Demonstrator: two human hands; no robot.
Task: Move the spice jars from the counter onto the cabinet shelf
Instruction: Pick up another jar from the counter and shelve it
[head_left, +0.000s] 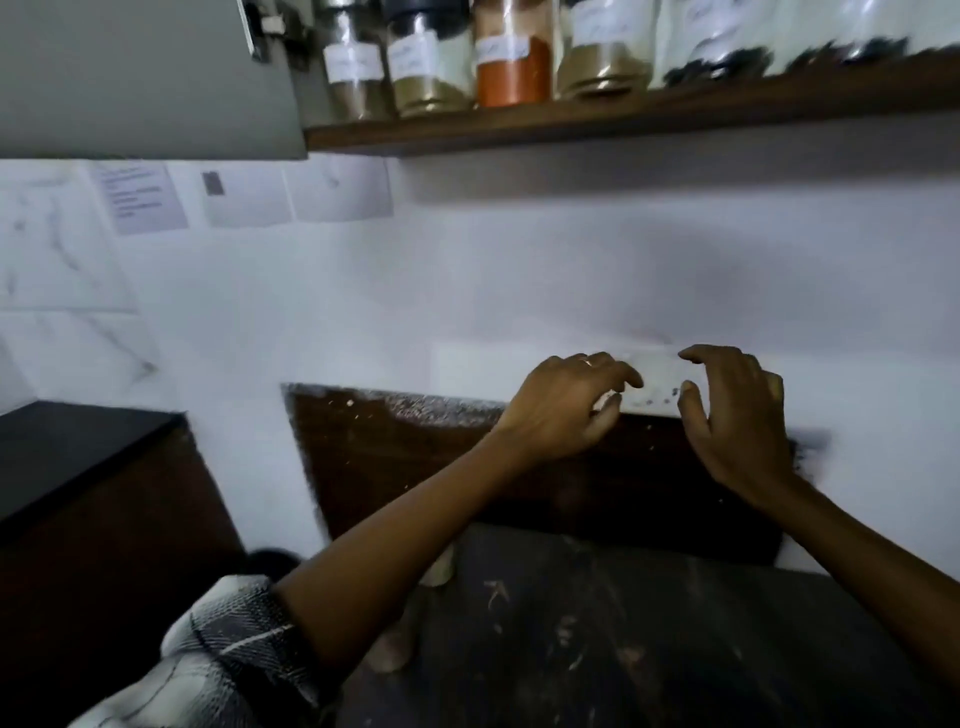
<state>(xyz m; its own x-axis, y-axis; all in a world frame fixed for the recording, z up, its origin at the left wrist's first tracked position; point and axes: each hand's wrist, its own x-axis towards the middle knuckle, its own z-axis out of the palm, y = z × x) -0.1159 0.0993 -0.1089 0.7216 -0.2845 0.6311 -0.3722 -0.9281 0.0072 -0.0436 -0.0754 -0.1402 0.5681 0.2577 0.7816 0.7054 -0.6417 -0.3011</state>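
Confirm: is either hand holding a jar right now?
No: the left hand and right hand hover with loosely curled fingers around nothing, while the jars stand on the shelf above.

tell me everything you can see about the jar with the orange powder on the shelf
The orange-powder jar is clear, looks like glass or plastic, and stands upright on the wooden shelf, third from the left in the row. Powder fills its lower part; a pale label, too blurred to read, sits above. Its lid is cropped out. Neighbouring jars stand close beside it; neither hand touches it.

Home kitchen — spice jars (511, 57) on shelf (623, 117), dark counter (78, 452)
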